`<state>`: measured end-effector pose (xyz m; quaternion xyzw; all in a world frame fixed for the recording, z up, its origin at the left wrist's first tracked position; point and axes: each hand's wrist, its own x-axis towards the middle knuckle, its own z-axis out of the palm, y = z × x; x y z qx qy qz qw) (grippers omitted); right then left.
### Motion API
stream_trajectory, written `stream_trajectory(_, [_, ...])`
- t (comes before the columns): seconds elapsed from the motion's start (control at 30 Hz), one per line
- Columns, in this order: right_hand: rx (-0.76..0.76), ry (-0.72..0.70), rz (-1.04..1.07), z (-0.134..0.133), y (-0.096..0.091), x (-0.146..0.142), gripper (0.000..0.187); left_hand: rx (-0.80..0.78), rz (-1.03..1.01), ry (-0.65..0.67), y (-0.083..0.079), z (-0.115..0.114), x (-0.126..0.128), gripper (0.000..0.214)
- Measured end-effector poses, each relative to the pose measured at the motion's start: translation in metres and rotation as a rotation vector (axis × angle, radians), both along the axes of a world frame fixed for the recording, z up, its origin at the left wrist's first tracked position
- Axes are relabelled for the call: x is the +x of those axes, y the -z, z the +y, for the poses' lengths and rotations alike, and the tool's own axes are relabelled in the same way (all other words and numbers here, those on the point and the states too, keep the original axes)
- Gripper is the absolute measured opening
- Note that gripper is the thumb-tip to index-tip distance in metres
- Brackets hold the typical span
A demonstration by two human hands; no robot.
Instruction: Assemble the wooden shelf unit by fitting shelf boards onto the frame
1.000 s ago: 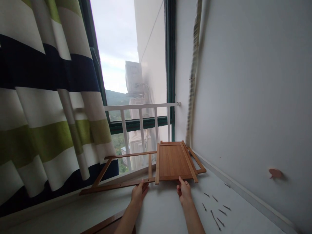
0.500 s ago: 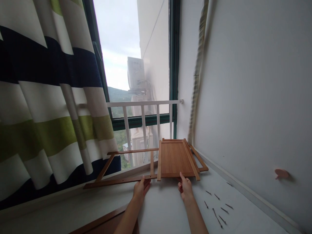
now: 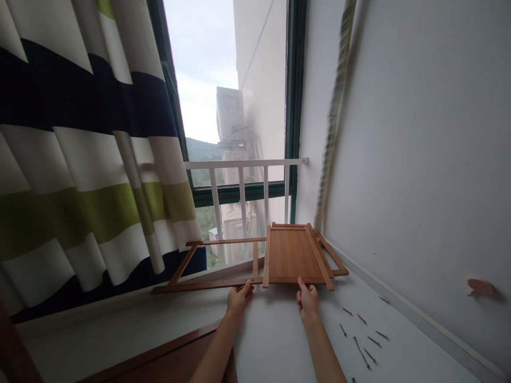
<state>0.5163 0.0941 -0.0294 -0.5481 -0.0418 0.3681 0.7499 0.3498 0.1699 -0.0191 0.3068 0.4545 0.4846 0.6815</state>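
The wooden frame [image 3: 199,287] lies low along the back edge of the white ledge [image 3: 271,340], under the window rail [image 3: 243,164], and the wooden panel [image 3: 295,255] sits near the far right corner, on top of the frame's right part. The frame looks to run under the panel, since its end peeks out on the right side. The left hand [image 3: 238,298] has its grip closed on the near bar of the frame, thumb on top and fingers tucked below, just left of the panel. The right hand [image 3: 308,300] has its grip on the panel's near edge, thumb on top and fingers curled under; I cannot tell if those fingers hold the frame's bar too. Two hands side by side like this are probably there to keep the two wooden parts lined up and stop them from sliding. The screws [image 3: 374,342] lie loose near the right edge of the ledge, close to the right hand, maybe so they are easy to reach but not under the wood. A dark brown board [image 3: 159,367] is at the front left, partly behind the left arm, perhaps put there to be out of the way.
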Motion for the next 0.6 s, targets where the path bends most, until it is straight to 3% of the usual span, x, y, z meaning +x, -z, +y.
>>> stream_trajectory(0.6, [0.205,0.055,-0.033,-0.0045,0.0037,0.0025,0.025,0.013,0.013,-0.004,0.0001,-0.0008,0.0004,0.007])
